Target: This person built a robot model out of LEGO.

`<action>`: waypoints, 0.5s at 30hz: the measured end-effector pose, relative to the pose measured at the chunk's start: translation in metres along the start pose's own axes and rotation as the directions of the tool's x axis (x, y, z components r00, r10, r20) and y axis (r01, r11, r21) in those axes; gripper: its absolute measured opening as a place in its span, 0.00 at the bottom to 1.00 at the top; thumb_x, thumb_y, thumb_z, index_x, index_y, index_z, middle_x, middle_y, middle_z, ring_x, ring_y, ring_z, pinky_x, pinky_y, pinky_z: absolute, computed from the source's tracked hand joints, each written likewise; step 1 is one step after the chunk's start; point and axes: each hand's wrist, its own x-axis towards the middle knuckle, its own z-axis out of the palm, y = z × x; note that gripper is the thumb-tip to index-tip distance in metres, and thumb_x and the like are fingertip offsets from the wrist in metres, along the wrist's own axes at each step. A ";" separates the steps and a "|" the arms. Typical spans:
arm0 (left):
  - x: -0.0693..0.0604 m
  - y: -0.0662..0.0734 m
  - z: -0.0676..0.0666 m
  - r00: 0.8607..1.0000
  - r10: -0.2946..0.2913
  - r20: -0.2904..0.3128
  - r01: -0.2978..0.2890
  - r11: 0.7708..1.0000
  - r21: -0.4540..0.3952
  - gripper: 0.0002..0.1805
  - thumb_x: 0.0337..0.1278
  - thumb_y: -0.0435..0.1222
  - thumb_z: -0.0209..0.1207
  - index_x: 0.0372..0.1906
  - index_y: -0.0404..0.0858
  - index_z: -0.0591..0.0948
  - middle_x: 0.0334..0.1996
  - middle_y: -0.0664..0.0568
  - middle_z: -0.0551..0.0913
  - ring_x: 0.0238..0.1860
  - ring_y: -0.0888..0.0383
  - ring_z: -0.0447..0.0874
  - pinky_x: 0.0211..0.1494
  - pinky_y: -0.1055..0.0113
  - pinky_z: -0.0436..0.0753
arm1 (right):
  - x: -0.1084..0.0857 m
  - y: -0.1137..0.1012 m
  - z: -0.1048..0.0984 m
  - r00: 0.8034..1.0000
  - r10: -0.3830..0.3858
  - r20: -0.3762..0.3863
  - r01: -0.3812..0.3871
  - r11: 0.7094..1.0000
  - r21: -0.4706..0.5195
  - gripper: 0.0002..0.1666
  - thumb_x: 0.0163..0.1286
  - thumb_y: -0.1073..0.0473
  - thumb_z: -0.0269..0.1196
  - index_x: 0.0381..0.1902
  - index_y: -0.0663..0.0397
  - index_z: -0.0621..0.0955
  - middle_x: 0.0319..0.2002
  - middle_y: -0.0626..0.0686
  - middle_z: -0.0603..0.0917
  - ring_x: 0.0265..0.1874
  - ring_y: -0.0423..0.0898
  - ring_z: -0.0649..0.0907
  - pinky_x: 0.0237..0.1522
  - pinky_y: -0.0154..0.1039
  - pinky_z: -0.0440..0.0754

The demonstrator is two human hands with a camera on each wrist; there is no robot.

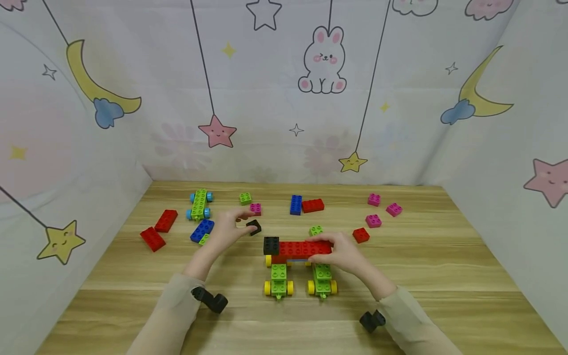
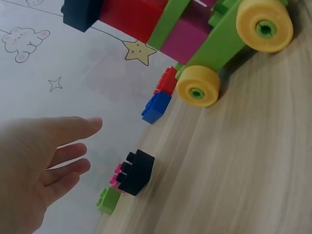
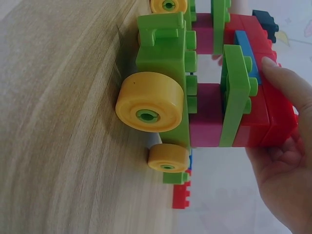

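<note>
A toy-brick structure (image 1: 293,250) stands on yellow-wheeled green bases (image 3: 175,58), with pink and green bricks below a row of red bricks. On its left end sits a black brick (image 1: 271,245). My right hand (image 1: 339,250) grips the right end of the red bricks; in the right wrist view the thumb (image 3: 285,80) lies along one side and the other fingers are partly hidden behind. My left hand (image 1: 228,228) is beside a loose black brick (image 1: 254,227), its thumb and fingers spread apart with nothing between them. In the left wrist view a gap separates hand and black brick (image 2: 136,173).
Beyond the left hand lie a green brick (image 1: 245,198) and a pink brick (image 1: 255,209). A green car base (image 1: 199,204) with blue wheels, red bricks (image 1: 166,221) and a blue brick (image 1: 202,230) are at left. Several pink bricks (image 1: 373,220) and a red brick (image 1: 361,235) lie right.
</note>
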 end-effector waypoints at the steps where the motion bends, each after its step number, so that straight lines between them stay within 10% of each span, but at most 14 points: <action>1: 0.001 -0.002 0.001 1.000 -0.020 0.012 0.020 1.000 0.008 0.21 0.56 0.37 0.68 0.54 0.36 0.82 0.51 0.39 0.84 0.53 0.42 0.81 0.55 0.47 0.80 | 0.000 0.000 0.000 1.000 0.000 0.000 0.000 1.000 0.001 0.25 0.59 0.52 0.73 0.53 0.54 0.85 0.54 0.58 0.84 0.45 0.47 0.82 0.43 0.34 0.80; 15: 0.019 -0.019 0.018 0.990 -0.077 0.120 0.072 0.996 0.045 0.28 0.50 0.36 0.72 0.59 0.33 0.79 0.55 0.38 0.82 0.55 0.41 0.80 0.56 0.48 0.81 | 0.000 0.000 0.000 1.000 -0.001 0.000 0.001 1.000 0.003 0.25 0.58 0.51 0.73 0.52 0.54 0.85 0.53 0.58 0.85 0.43 0.46 0.82 0.42 0.33 0.80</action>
